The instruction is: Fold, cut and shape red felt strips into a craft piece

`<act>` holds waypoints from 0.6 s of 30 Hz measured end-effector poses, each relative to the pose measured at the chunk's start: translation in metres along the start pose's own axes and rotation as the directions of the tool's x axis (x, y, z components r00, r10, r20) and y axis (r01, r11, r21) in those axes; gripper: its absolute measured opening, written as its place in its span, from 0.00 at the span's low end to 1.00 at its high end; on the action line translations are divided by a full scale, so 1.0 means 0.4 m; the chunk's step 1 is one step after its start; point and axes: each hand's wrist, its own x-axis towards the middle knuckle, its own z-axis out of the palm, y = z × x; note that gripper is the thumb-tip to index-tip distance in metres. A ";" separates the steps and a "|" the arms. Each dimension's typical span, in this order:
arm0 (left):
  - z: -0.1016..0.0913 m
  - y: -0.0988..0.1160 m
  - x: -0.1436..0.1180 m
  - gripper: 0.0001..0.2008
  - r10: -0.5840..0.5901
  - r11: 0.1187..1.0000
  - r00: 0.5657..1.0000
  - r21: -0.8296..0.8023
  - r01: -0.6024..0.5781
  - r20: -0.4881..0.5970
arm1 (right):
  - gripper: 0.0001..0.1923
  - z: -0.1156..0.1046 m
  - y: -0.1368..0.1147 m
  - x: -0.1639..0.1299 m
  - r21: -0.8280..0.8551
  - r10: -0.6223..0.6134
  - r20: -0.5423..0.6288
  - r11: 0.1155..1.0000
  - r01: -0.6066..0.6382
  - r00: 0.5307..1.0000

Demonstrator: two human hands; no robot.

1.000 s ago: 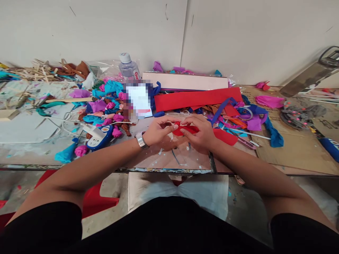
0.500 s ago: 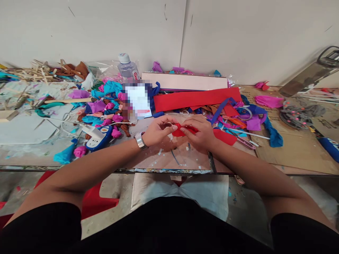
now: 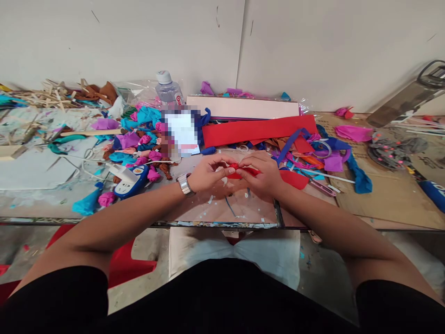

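Note:
My left hand (image 3: 208,173), a metal-band watch at its wrist, pinches the bunched end of a red crepe paper strip (image 3: 294,179) between thumb and fingers. From the other side my right hand (image 3: 262,172) grips the same strip close to that bunch, the fingertips of both hands almost meeting. The strip runs beneath my right hand, and its flat tail comes out on the right. The gathered end looks like a small rolled knot, partly covered by fingers. Behind the hands lies a wider folded piece of red crepe paper (image 3: 259,131).
Left of my hands are a blue-and-white power strip (image 3: 130,183) with cords and a pile of crumpled paper flowers (image 3: 139,139). A water bottle (image 3: 168,90) stands behind a blurred bright rectangle. To the right lie a pink-handled tool (image 3: 322,187), colored scraps and cardboard (image 3: 378,199).
The red bunch at my fingertips looks smaller and more tightly gathered. The strip's tail on the right has drawn slightly leftward. Both hands stay in nearly the same place.

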 end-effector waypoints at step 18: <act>-0.002 0.013 0.002 0.16 0.066 0.992 0.997 0.103 -0.069 0.036 | 0.14 -0.002 0.001 0.001 -0.012 0.005 -0.009 1.000 -0.005 1.000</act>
